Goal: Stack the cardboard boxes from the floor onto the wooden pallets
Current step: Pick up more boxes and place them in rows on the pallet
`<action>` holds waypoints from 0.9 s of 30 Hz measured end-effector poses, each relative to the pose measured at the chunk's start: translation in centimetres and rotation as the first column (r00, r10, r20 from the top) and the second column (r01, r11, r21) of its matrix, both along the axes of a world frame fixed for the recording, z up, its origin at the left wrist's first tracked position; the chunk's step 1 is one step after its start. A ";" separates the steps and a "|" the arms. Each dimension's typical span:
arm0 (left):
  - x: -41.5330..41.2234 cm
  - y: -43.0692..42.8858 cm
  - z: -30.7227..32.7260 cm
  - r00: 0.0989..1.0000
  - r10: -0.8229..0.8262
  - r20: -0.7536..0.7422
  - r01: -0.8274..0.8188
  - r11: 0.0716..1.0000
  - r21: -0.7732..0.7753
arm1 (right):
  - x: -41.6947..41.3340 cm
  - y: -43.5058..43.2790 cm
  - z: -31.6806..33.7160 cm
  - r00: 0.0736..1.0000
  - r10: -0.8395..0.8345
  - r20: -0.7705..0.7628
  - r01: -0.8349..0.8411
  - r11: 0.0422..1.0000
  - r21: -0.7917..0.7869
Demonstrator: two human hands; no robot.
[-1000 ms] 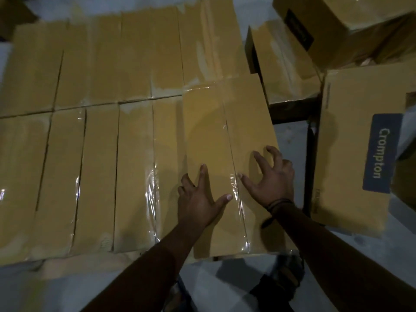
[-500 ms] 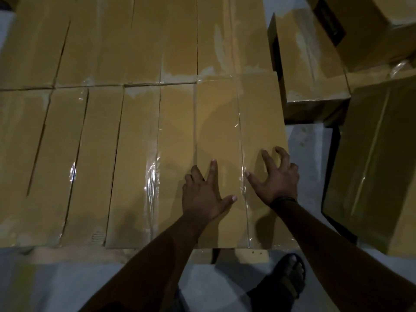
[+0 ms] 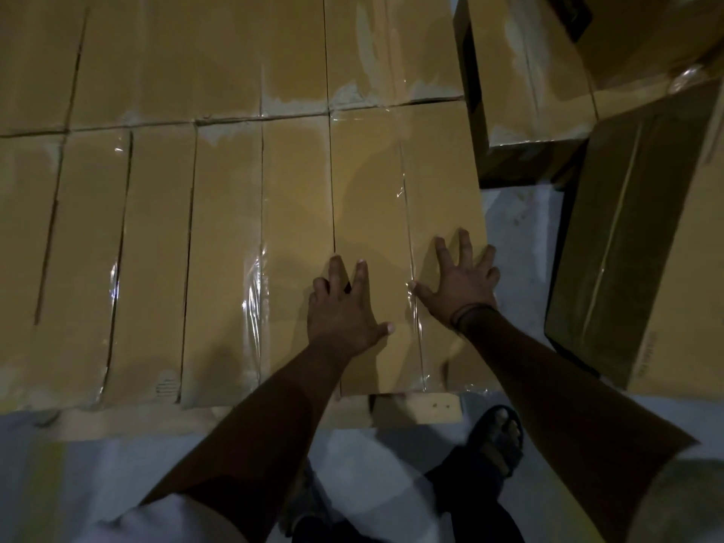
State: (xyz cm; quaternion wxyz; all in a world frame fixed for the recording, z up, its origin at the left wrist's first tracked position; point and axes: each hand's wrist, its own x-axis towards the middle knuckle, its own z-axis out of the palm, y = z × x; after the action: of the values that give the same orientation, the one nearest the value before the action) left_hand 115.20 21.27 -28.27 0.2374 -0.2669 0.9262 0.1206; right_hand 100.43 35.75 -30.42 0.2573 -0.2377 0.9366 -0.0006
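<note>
Foot: a foot (image 3: 495, 440) in a dark sandal stands on the grey floor (image 3: 117, 484), just in front of the pallet (image 3: 415, 411)
Pallet: its wood edge pokes out under the near boxes
Left hand: the left hand (image 3: 344, 311) lies flat on top of the end box (image 3: 376, 190), fingers straight and a bit spread, thumb out to the side; it holds nothing
Right hand: the right hand (image 3: 458, 284) lies on the same box near its right edge, fingers spread wide; it holds nothing
Band: a dark band (image 3: 472, 309) is on the right wrist
End box: it sits on the pallet, last on the right, touching the next box
Tape: shiny tape (image 3: 407, 229) runs down its top between the hands
Rows: two rows (image 3: 156, 229) of boxes lie side by side on the pallet
Big box: a big box (image 3: 642, 248) stands on the floor to the right
Far boxes: more boxes (image 3: 525, 72) sit behind it
</note>
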 end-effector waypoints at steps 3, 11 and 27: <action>1.8 -0.5 0.6 0.996 -0.083 0.028 0.082 0.996 0.035 | 2.8 0.3 0.6 0.992 0.119 0.031 -0.120 0.993 0.012; 8.3 -1.0 0.9 0.947 -0.312 0.075 0.302 0.946 0.119 | 12.0 3.6 0.2 0.934 0.339 0.110 -0.341 0.940 0.001; 6.7 -0.1 1.9 0.957 -0.283 0.055 0.280 0.958 0.059 | 11.4 4.7 1.3 0.964 -0.237 -0.120 0.183 0.919 -0.350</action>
State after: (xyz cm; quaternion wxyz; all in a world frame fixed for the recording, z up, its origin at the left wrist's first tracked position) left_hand 121.94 21.18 -26.37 0.2877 -0.1299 0.9436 0.1004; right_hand 111.86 40.48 -29.10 0.1355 -0.1753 0.9604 -0.1688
